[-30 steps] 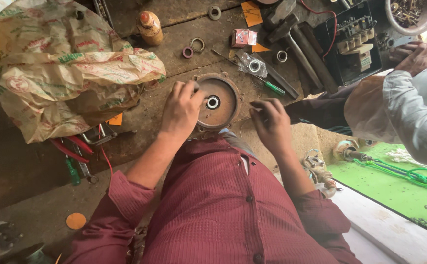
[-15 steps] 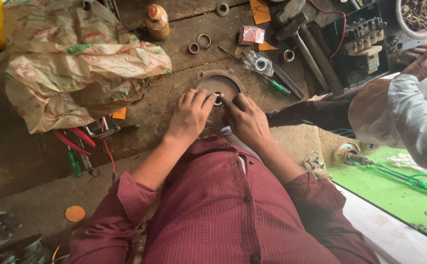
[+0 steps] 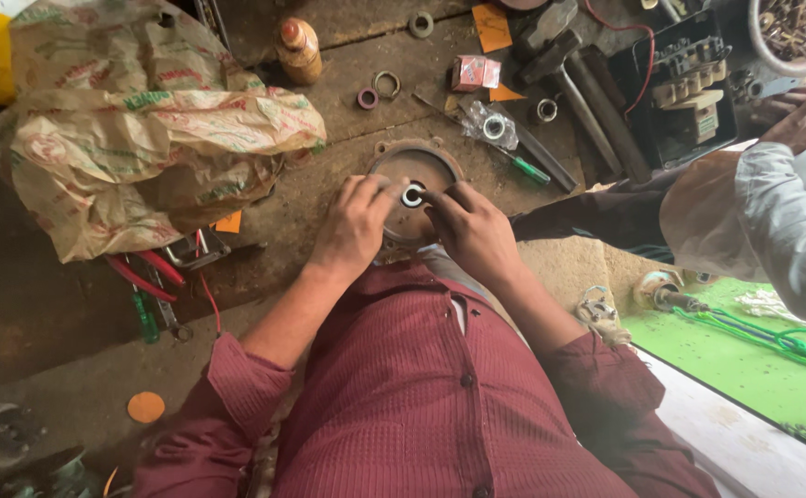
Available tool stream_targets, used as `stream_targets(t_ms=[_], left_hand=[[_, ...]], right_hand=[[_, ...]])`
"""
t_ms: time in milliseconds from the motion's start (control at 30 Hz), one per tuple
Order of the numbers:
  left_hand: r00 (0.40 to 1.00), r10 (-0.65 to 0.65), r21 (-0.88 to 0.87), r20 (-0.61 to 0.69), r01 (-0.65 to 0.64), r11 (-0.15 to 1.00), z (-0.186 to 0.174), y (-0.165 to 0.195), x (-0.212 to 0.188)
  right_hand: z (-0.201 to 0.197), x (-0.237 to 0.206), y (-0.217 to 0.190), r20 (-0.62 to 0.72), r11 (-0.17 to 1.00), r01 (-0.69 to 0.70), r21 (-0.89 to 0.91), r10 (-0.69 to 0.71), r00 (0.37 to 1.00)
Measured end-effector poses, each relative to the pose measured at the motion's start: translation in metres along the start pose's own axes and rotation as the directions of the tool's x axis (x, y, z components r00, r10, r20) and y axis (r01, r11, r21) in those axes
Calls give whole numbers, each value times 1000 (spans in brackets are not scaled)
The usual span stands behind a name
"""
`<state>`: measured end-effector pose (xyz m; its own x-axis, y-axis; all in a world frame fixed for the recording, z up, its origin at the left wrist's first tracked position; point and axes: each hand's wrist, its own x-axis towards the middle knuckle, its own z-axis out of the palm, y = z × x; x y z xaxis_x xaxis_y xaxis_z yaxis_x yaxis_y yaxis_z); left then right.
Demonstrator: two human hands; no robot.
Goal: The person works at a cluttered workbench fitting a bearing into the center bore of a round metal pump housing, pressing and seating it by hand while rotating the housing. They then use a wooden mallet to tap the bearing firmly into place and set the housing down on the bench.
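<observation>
Rust-brown round metal end cover, dished and rimmed, lies flat on the grimy workshop floor directly before the seated person in the maroon shirt. A small bright steel bearing ring sits in its centre. The left hand rests on the cover's near-left rim, fingers curled over it and reaching to the ring. The right hand comes from the near-right, its fingertips pinching at the ring's edge; whether they actually grip it cannot be told.

Just beyond the cover lie loose washers, a small red box, a green-handled screwdriver and a heavy hammer. To the left, close by, sprawls a crumpled printed plastic sack, with red-handled pliers at its near edge. A dark electrical unit stands at upper right, where another person's hand rests on it. A green mat borders the right side. Bare floor shows only at the near left.
</observation>
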<state>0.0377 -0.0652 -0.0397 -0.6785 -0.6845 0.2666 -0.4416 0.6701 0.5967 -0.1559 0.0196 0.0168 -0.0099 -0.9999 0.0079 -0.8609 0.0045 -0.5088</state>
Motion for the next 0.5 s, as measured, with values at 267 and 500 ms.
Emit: stream_targets(t_ms=[267,500], left_hand=[[972,-192,-224,-137,158,962,-8,10,-3],[951,-286,-301,-114,241,923,-15,16,8]], right_hand=[[23,16,-1,-4,999,13,-48,-13,1000],[16,14,4,-21,940,-152,305,166,986]])
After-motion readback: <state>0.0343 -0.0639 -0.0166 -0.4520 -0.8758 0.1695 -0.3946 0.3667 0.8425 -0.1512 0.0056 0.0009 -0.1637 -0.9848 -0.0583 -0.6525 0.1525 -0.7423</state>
